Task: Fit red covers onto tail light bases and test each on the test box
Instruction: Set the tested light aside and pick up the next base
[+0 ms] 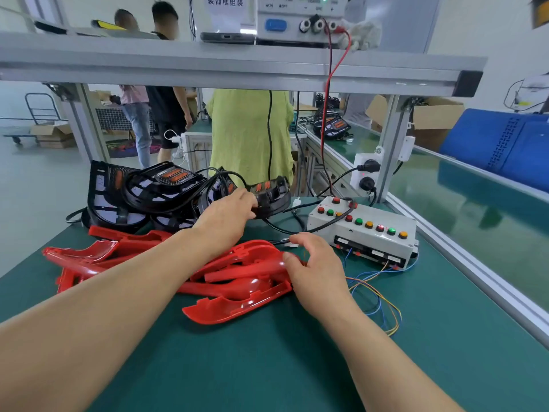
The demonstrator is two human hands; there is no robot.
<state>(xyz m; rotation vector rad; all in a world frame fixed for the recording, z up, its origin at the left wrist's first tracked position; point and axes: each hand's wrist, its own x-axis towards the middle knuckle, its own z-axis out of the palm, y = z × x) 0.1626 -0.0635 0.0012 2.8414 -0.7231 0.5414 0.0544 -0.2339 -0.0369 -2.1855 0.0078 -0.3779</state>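
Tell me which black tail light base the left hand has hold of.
The base at the right end of the black pile, nearest the test box. The left hand grips its edge; the other bases lie untouched to its left.

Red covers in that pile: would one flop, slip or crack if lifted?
The red covers look like thin moulded shells, so probably stiff and light. Their glossy shine suggests they could slip in a loose grip. Long and curved, one likely rocks rather than rolls.
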